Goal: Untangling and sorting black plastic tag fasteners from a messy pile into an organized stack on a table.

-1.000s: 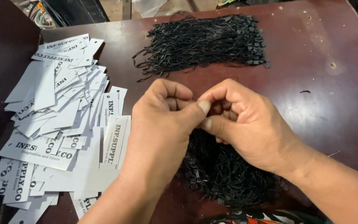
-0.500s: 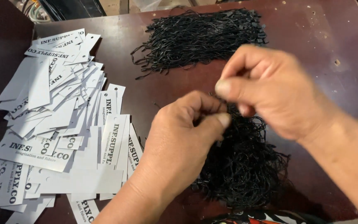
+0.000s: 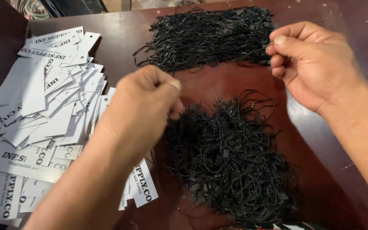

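My left hand (image 3: pixel 143 104) is blurred, its fingers curled closed, with its knuckles at the left edge of the near tangled heap of black cord loops (image 3: pixel 231 162). I cannot see anything in it. My right hand (image 3: pixel 314 64) is up at the right, thumb and forefinger pinched together on a black cord at the right end of the far, neater bundle of black cords (image 3: pixel 209 36). Both piles lie on a dark red-brown table (image 3: pixel 341 183).
A wide spread of white card tags with black print (image 3: pixel 47 110) covers the table's left side, partly under my left forearm. The table's dark left edge (image 3: pixel 1 51) runs beside the tags. Cables and clutter lie beyond the far edge.
The hands were pinched together over the near heap; they have separated. The right hand travelled up and right to the far bundle, the left dropped toward the near heap.
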